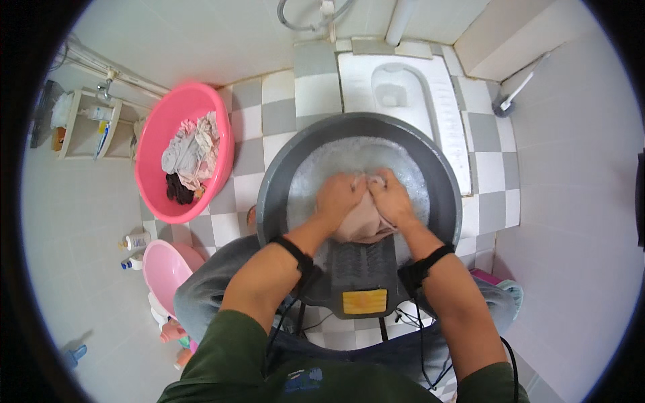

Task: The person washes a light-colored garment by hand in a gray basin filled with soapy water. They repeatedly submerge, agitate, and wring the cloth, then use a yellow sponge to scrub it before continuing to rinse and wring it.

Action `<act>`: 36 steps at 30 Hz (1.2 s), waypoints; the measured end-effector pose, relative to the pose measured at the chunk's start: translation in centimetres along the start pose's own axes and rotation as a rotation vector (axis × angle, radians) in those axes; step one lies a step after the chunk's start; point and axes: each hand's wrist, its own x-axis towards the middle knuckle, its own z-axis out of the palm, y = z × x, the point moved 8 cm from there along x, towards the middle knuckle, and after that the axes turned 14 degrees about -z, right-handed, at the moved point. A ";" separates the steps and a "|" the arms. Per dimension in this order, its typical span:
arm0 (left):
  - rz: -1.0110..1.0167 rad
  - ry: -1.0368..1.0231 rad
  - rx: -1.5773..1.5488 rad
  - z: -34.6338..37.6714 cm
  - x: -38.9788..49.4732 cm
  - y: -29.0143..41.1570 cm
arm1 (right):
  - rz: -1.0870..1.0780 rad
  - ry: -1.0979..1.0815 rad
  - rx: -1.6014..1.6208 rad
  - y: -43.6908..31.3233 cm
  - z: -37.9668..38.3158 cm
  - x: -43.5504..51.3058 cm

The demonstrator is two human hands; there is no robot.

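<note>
Both hands grip a wet, pale pink cloth garment (362,221) over a round grey plastic washtub (274,174). My left hand (340,196) holds it at the left and my right hand (390,196) at the right, with the thumbs close together. Part of the cloth drapes down onto the ribbed washboard (355,262) built into the tub's near side. Cloudy, sudsy water (322,156) fills the tub around the hands. A yellow bar of laundry soap (365,301) rests in the holder at the washboard's near end.
To the left, a pink basin (151,166) holds crumpled clothes (189,148). Nearer stands a light pink basin (161,264) beside bottles (136,241). A squat toilet (352,80) lies beyond the tub, with a toilet brush (504,106) at the right wall. Cables (421,332) hang below my wrists.
</note>
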 end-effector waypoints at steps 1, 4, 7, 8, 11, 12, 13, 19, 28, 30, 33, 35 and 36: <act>0.131 0.030 0.057 -0.4 -1.1 1.2 | 0.152 -0.035 0.283 0.6 -0.3 -0.2; 0.496 0.139 0.070 -2.0 -7.1 4.2 | 0.401 -0.183 0.682 0.1 -1.9 -2.3; 0.498 -0.067 -0.132 -2.7 -10.2 4.9 | 0.046 -0.227 -0.096 -1.7 -2.9 -5.0; 0.387 0.010 -0.168 -3.4 -10.6 4.6 | -0.101 -0.117 -0.230 -2.7 -3.3 -6.7; 0.098 0.148 -0.136 -4.2 -11.2 3.1 | -0.541 0.110 -0.481 -6.1 -2.4 -12.1; 0.055 0.126 0.014 -3.5 -11.2 2.8 | -0.619 0.124 -0.510 -6.6 -1.8 -13.5; -0.033 0.067 0.171 -2.4 -10.9 1.9 | -0.703 0.135 -0.539 -7.2 -1.1 -14.3; -0.253 0.057 0.148 0.7 -6.6 -2.2 | -0.361 0.000 -0.712 -3.9 0.9 -8.6; -0.220 -0.062 0.167 -0.3 0.8 1.1 | 0.004 -0.020 -0.267 -2.6 -0.5 1.2; 0.023 -0.015 0.072 -1.6 -2.0 3.2 | -0.087 0.123 0.122 -3.4 -2.4 -0.4; 0.251 -0.042 -0.141 -3.6 -7.4 3.9 | -0.063 0.018 0.114 -3.4 -4.0 -4.8; 0.292 -0.055 -0.054 -3.8 -10.3 3.5 | -0.122 -0.089 -0.426 -4.2 -3.6 -9.4; 0.172 -0.038 0.085 -3.6 -11.0 2.3 | -0.211 -0.053 -0.591 -5.2 -3.1 -11.7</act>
